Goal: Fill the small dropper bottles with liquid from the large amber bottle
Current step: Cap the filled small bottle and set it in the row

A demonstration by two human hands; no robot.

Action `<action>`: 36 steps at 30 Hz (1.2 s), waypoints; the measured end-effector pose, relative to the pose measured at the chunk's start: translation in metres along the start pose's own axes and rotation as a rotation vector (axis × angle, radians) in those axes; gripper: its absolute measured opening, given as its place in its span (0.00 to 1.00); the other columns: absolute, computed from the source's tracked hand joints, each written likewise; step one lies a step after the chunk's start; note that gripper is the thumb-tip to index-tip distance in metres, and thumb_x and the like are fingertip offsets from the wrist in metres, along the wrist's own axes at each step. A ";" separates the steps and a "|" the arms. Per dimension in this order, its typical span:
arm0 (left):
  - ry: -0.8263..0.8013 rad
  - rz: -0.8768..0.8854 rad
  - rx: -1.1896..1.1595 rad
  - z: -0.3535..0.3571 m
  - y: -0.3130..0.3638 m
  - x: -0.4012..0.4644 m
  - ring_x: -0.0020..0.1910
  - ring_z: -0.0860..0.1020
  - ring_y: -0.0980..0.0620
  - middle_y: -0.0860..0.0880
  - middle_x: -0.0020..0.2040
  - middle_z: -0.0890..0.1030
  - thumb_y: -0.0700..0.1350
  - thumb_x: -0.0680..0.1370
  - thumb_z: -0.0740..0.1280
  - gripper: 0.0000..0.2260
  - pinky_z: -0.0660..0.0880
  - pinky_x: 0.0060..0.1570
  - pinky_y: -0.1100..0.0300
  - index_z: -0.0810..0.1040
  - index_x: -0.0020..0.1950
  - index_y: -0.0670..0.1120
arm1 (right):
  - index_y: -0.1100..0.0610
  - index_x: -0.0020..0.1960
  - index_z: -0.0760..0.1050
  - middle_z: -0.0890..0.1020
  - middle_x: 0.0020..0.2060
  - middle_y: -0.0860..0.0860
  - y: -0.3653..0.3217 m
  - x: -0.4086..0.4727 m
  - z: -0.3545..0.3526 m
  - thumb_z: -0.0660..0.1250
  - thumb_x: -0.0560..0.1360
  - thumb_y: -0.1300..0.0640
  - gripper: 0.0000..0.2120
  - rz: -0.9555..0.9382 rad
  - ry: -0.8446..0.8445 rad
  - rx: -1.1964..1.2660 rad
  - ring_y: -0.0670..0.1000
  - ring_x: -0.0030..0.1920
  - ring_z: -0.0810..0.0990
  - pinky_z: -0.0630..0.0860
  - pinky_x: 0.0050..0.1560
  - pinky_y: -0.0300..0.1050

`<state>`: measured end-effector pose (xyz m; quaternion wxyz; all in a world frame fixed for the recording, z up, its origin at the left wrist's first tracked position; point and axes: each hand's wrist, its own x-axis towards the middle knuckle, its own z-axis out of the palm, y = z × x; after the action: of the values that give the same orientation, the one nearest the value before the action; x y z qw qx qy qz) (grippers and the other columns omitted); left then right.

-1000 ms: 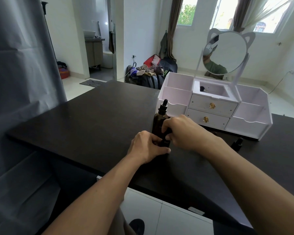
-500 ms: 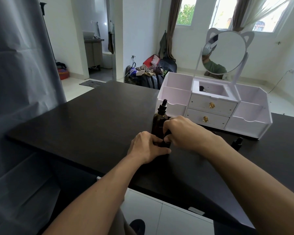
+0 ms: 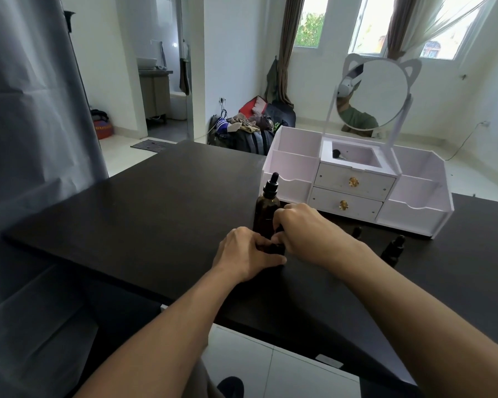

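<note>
Still early, by the look of it. Large amber bottle (image 3: pixel 266 211) stands upright on the table (image 3: pixel 156 202), dropper cap on, just in front of the white organiser (image 3: pixel 357 188). Both hands are together right in front of that bottle: left hand (image 3: pixel 246 254) grips a small dark bottle (image 3: pixel 275 248) at its base on the table, right hand (image 3: pixel 302 228) has fingers curled down over its top, probably pinching the cap, though the cap itself is hidden. Can't tell if it's being unscrewed or closed. Two more small dropper bottles sit right of the amber bottle, near the organiser's front edge: one (image 3: pixel 356 231) half hidden behind the right forearm, one (image 3: pixel 393 249) further right, both capped. No liquid level readable in any of them. My guess: one bottle in hand, amber bottle unopened, so filling is mostly left to do.
</note>
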<state>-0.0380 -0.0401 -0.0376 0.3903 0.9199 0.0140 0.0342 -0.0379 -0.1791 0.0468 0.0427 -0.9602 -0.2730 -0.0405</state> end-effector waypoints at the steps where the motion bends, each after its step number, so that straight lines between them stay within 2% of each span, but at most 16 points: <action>1: -0.002 -0.006 -0.006 0.000 0.000 0.000 0.50 0.80 0.51 0.52 0.47 0.83 0.63 0.63 0.77 0.21 0.73 0.45 0.59 0.85 0.52 0.57 | 0.59 0.57 0.76 0.77 0.51 0.55 0.001 -0.001 0.003 0.69 0.77 0.55 0.12 0.015 0.018 0.032 0.55 0.50 0.78 0.73 0.45 0.43; 5: -0.018 0.022 -0.041 -0.002 -0.001 -0.001 0.46 0.80 0.54 0.55 0.42 0.83 0.62 0.64 0.77 0.17 0.75 0.44 0.60 0.85 0.49 0.57 | 0.56 0.65 0.70 0.78 0.53 0.51 0.008 -0.018 0.012 0.70 0.75 0.50 0.22 0.126 0.115 0.244 0.53 0.52 0.77 0.74 0.49 0.42; 7: -0.002 0.056 -0.028 -0.002 0.000 -0.003 0.44 0.81 0.55 0.55 0.41 0.82 0.62 0.64 0.77 0.18 0.76 0.43 0.60 0.85 0.50 0.57 | 0.55 0.68 0.67 0.78 0.58 0.52 0.013 -0.030 0.020 0.69 0.76 0.51 0.24 0.172 0.137 0.276 0.53 0.58 0.77 0.74 0.54 0.42; 11: 0.046 0.088 0.008 -0.002 0.001 -0.004 0.44 0.81 0.56 0.55 0.41 0.82 0.62 0.64 0.77 0.21 0.77 0.45 0.61 0.85 0.53 0.54 | 0.53 0.74 0.63 0.72 0.70 0.51 0.024 -0.053 0.040 0.63 0.80 0.53 0.24 0.221 0.030 0.234 0.52 0.68 0.72 0.72 0.66 0.46; 13: 0.059 0.100 0.011 -0.002 0.002 -0.005 0.44 0.81 0.57 0.55 0.41 0.82 0.62 0.64 0.78 0.23 0.78 0.46 0.60 0.85 0.55 0.53 | 0.52 0.76 0.61 0.67 0.74 0.49 0.029 -0.063 0.050 0.61 0.81 0.51 0.25 0.181 -0.020 0.212 0.50 0.73 0.66 0.65 0.72 0.47; 16: 0.048 0.122 0.021 -0.001 0.004 -0.007 0.42 0.80 0.58 0.56 0.40 0.81 0.61 0.65 0.78 0.23 0.77 0.45 0.60 0.84 0.56 0.53 | 0.50 0.78 0.55 0.56 0.78 0.46 0.035 -0.076 0.060 0.54 0.83 0.47 0.26 0.074 -0.086 0.187 0.45 0.78 0.50 0.51 0.78 0.45; 19: 0.042 0.129 0.028 -0.002 0.004 -0.008 0.39 0.79 0.58 0.56 0.37 0.81 0.59 0.67 0.77 0.18 0.76 0.42 0.61 0.85 0.54 0.54 | 0.49 0.79 0.46 0.47 0.79 0.45 0.041 -0.084 0.062 0.49 0.83 0.43 0.28 0.020 -0.159 0.126 0.43 0.78 0.41 0.43 0.79 0.45; 24: 0.034 0.112 0.087 0.000 0.005 -0.005 0.40 0.79 0.56 0.57 0.36 0.79 0.60 0.68 0.75 0.16 0.74 0.41 0.61 0.85 0.52 0.55 | 0.47 0.79 0.40 0.42 0.78 0.42 0.047 -0.099 0.058 0.45 0.81 0.37 0.31 -0.022 -0.220 0.089 0.41 0.77 0.36 0.35 0.76 0.42; 29: 0.002 0.115 0.157 0.002 0.014 -0.001 0.42 0.77 0.55 0.57 0.37 0.77 0.61 0.71 0.72 0.17 0.71 0.40 0.59 0.83 0.56 0.55 | 0.44 0.78 0.39 0.41 0.78 0.39 0.052 -0.116 0.054 0.40 0.77 0.34 0.33 -0.016 -0.231 0.104 0.37 0.76 0.35 0.34 0.76 0.41; 36: 0.126 0.145 0.287 0.023 0.031 -0.005 0.40 0.79 0.53 0.54 0.34 0.79 0.63 0.74 0.68 0.15 0.71 0.38 0.58 0.84 0.49 0.53 | 0.42 0.78 0.42 0.43 0.77 0.37 0.057 -0.133 0.054 0.36 0.72 0.30 0.37 0.044 -0.199 0.150 0.35 0.75 0.36 0.35 0.77 0.41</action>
<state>-0.0413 -0.0788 -0.0317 0.2498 0.9609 -0.0233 0.1174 -0.1176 -0.2915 -0.0241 0.0879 -0.9593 -0.2572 0.0764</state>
